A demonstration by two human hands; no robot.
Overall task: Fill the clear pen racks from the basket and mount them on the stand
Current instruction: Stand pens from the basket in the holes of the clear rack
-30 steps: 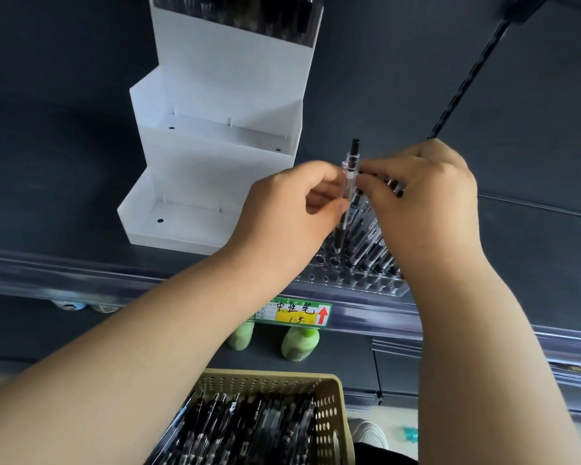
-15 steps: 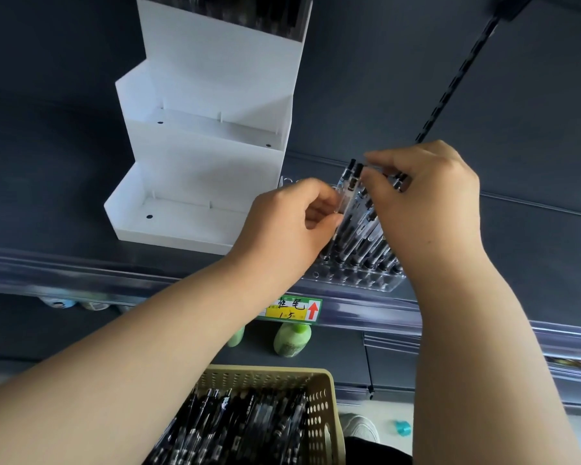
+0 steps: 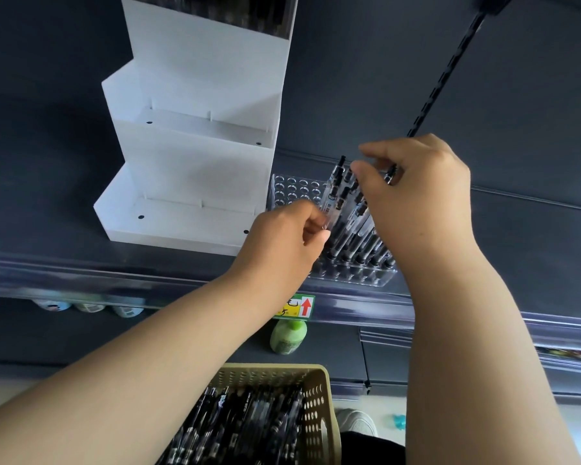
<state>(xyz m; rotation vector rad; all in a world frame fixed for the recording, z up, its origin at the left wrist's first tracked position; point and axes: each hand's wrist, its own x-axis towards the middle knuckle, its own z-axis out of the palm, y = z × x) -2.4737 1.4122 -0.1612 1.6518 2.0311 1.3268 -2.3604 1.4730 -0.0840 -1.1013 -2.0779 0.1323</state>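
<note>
Pinching one clear-barrelled pen (image 3: 332, 204) between thumb and curled fingers, the left hand (image 3: 282, 246) holds it upright at the left edge of the pens seated in the single clear rack (image 3: 349, 278). Over on the other side, the right hand (image 3: 420, 196) is curled above the pen tops, and one spare pen (image 3: 391, 174) shows its dark end between those fingers, so it grips at least that one. Pens in the rack are packed too tightly to count, with rows of open holes at its far left. That rack sits on the dark shelf (image 3: 517, 250), just beside the one white stand (image 3: 188, 182). Three steps on the stand: two lower trays, and a blurred dark row up top. Down below, one tan basket (image 3: 321, 397) heaped with black pens, one green bottle (image 3: 287, 340), one price label (image 3: 299, 305) and three small containers (image 3: 88, 307).
</note>
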